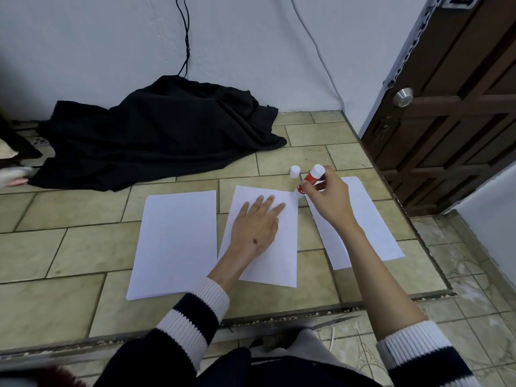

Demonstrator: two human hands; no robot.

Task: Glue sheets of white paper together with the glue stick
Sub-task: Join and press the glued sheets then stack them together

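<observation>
Soft, even, cool-toned light fills the room, moderately dim, with no glare. Only faint shadows lie under the hands on the paper. The black cloth [156, 129] loses its folds in darkness. Wide-angle distortion bends the door [458, 107] and tile lines. The bottom-left corner is blurred.

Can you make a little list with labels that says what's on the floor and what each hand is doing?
place: beige tiled floor beside a brown wooden door
papers: three white paper sheets: left one, middle one, right one
left hand: flat on the middle sheet, fingers straight
right hand: holds the red and white glue stick, its lower end at the middle sheet's top right corner
cap: small white cap on the floor, beyond the sheets
other: crumpled black cloth by the wall
</observation>
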